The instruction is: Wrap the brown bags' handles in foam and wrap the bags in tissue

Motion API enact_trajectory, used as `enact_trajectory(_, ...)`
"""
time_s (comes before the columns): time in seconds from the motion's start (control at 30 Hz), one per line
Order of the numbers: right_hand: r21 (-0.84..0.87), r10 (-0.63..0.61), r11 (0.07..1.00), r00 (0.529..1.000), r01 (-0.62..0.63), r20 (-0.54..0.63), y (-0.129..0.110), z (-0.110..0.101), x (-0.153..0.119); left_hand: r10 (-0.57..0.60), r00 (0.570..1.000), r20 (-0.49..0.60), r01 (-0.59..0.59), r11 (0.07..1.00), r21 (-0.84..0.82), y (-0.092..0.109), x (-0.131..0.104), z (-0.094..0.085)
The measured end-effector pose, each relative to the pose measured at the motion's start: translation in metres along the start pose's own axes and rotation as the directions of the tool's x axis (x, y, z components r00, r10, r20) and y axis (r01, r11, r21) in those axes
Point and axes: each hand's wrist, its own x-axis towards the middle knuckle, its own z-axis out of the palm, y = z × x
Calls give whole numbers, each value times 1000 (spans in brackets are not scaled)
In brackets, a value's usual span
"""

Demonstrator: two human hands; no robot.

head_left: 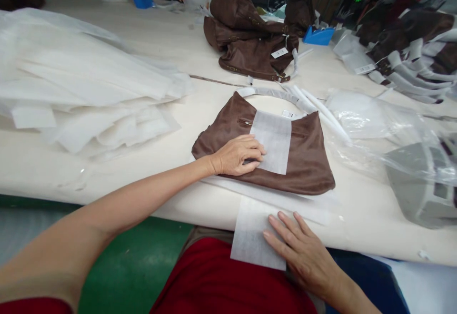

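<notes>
L fingers [254, 153] hide sheet [274, 138] corner; tag [279, 53] txt too sm.

1. My left hand [236, 156] is palm down, fingers [254, 153] bent.
2. My left forearm [153, 195] trails back behind those fingers.
3. My right hand [307, 257], nearer me than those, has fingers straightened, slightly spread.

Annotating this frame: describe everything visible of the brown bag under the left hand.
The brown bag, leather-like and softly creased, lies flat on the table, wider at the near edge. A slit with a metallic pull shows near its upper left. A white-wrapped handle arches beyond the far edge. A white sheet lies down its middle; the left hand rests on both.
</notes>
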Motion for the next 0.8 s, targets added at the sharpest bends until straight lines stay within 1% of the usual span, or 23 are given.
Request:
enact_trajectory(0.03, -10, 12, 1000, 999, -12, -41, -2, 6, 1, 4, 1000, -2, -4, 1000, 1, 0, 0, 0)
enact_trajectory(0.1, 6, 27, 1000, 991, -26, -134, -3, 15, 13, 8, 1000, -4, -8, 1000, -2, -1, 1, -1)
enact_trajectory(0.17, 63, 6, 998, 978, 8, -208, -7, 21, 29, 1, 1000, 2, -1, 1000, -11, -2, 2, -2)
enact_trajectory(0.27, 179, 10, 983, 953, 47, -304, -22, 28, 49, -2, 1000, -3, 2, 1000, -22, -5, 4, -3)
enact_trajectory(0.33, 221, 50, 975, 934, 32, -354, -34, 31, 57, 15, 1000, -14, -16, 1000, -21, -6, 5, -3)
enact_trajectory(0.43, 232, 87, 973, 924, 3, -374, -48, 28, 63, 21, 1000, -11, -22, 1000, -19, -5, 5, -4)
enact_trajectory(0.5, 225, 78, 974, 933, 3, -350, -50, 14, 68, 6, 1000, 2, -6, 1000, -17, -3, 4, -4)
enact_trajectory(0.6, 212, 30, 977, 959, 32, -282, -39, -21, 85, -10, 1000, 24, 10, 1000, -6, -2, 2, -4)
enact_trajectory(0.67, 215, 21, 976, 965, 37, -262, -21, -45, 100, -14, 999, 46, 15, 1000, -21, -2, 1, -4)
enact_trajectory(0.73, 200, 60, 980, 953, 1, -296, 5, -61, 116, -13, 998, 59, 18, 997, -74, -3, -1, -5)
enact_trajectory(0.8, 202, 171, 974, 925, -107, -338, 35, -64, 131, -14, 997, 77, 27, 986, -163, -5, -2, -8)
